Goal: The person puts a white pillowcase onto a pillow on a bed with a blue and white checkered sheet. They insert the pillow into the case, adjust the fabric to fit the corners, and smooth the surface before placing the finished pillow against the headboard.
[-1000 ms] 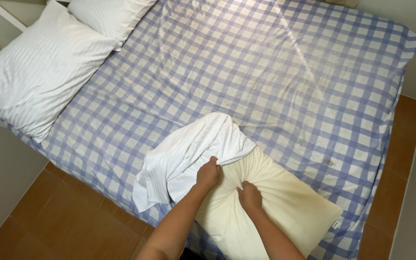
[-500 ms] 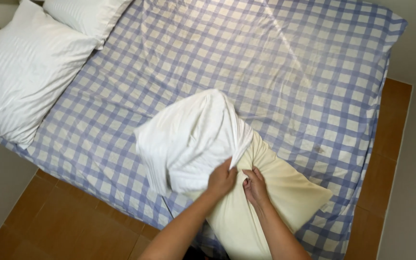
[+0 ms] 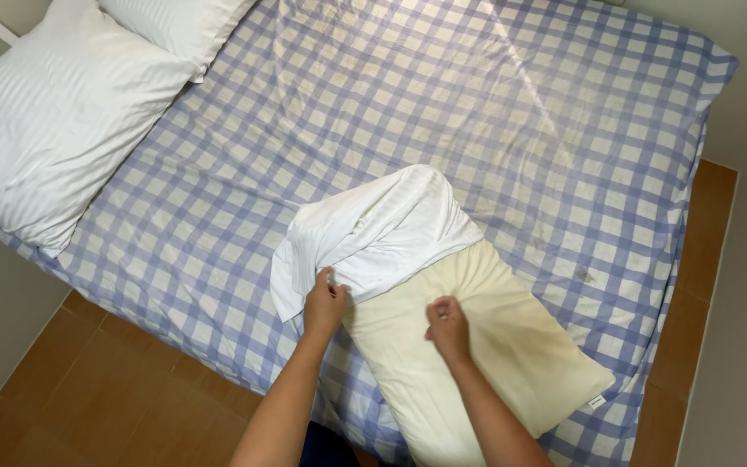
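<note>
checked bed sheet (image 3: 443, 104), tan tile floor (image 3: 88, 380), white pillows (image 3: 54, 130) at head

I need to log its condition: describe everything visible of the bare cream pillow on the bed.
The cream pillow is long, rectangular and soft-looking, with faint yellowish staining and a small tag at its far lower corner. It lies diagonally on the blue-and-white checked sheet near the bed's edge. A white pillowcase covers its upper end. The left hand grips the pillowcase edge; the right hand pinches the pillow's fabric.
</note>
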